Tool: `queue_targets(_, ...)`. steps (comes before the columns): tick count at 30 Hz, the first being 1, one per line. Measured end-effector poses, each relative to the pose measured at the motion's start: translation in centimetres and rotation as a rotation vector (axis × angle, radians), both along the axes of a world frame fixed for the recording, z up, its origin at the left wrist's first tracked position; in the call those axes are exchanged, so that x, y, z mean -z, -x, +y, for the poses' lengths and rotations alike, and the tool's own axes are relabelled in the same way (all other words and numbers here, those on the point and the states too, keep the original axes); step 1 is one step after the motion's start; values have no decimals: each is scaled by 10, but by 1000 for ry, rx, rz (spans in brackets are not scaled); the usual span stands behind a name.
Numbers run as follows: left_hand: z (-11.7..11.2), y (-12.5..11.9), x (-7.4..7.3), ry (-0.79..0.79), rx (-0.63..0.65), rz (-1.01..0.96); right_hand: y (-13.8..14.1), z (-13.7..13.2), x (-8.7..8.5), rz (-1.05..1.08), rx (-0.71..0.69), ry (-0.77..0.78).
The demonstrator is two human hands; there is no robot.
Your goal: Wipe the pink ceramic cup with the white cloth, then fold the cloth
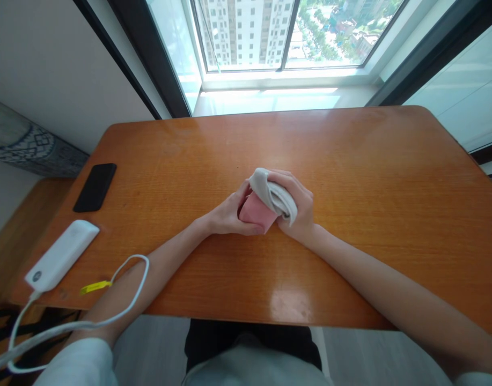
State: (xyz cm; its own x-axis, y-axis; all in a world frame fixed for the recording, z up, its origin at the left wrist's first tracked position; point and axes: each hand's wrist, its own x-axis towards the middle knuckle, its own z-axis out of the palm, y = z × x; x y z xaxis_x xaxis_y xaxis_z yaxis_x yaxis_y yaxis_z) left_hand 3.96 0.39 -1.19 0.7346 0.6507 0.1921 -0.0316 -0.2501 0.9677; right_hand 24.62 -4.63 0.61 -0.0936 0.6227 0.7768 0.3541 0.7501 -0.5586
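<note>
Above the middle of the table, my left hand (237, 213) is closed around a smooth pink object (257, 212). Its shape resembles a small cup, but much of it is covered, so I cannot be sure. My right hand (300, 206) grips a folded light grey cloth (272, 193), which lies against the top and right side of the pink object. The right fingers curl over the far side of the cloth, and the thumb side is partly hidden beneath it. Both hands are close together, nearly touching at the pink object.
A brown wooden table (370, 214) stretches before a window (281, 37). At its left lie a black phone (95, 187) and a white power bank (63, 254). A white cable (139, 289) with a yellow tag (95, 287) loops over my left forearm.
</note>
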Motion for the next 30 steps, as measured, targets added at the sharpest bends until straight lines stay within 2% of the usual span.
queue_targets(4,0,2,0,-4,-7,-23,-1,9,7,177,3,303)
queue_targets(7,1,1,0,12,-7,-29,-1,12,13,231,-15,365)
queue_targets(10,0,0,-4,36,31,-45,-1,8,15,201,3,288)
queue_targets(14,-2,1,-8,20,54,5,-1,0,9,107,35,72)
queue_targets(20,-1,3,-3,35,77,20,-3,1,-2,-54,69,-186)
queue_targets(23,1,3,-3,42,120,42,-7,2,-3,-170,77,-275)
queue_targets(27,1,2,-11,41,183,41,-11,3,-7,-292,111,-388)
queue_targets(30,1,-1,-16,-4,175,35,-12,3,-12,-386,123,-395)
